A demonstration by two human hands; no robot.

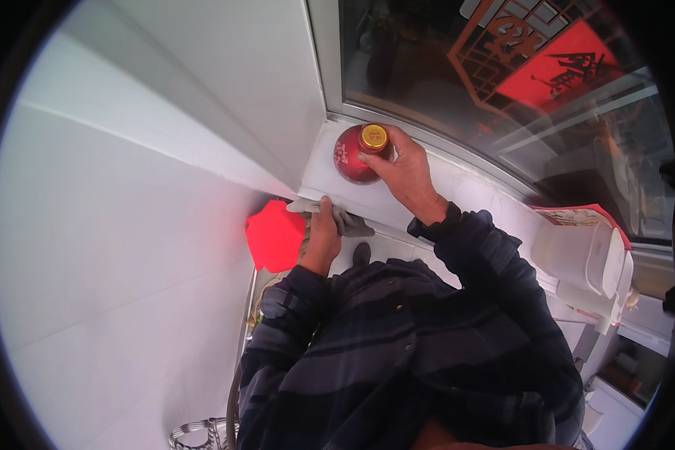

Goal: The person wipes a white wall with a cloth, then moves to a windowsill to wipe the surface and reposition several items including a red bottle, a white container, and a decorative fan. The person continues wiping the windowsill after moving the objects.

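A round-bodied red bottle [351, 161] with a gold cap [374, 136] and pale floral marks stands on the white window sill [329, 183], close to the wall corner. My right hand [409, 177] grips it around the neck, thumb towards me. Below the sill's front edge, my left hand [323, 239] holds a bunched grey cloth [346, 220], thumb on top. Just left of that hand is a bright red covering [274, 236], perhaps cloth or plastic; what lies under it is hidden.
A white tiled wall [129, 242] rises at the left. Behind the sill is a glass window [416, 67] showing a red paper panel [562, 70]. A white plastic container [574, 256] stands at the right. A striped bag [199, 434] sits low at the left.
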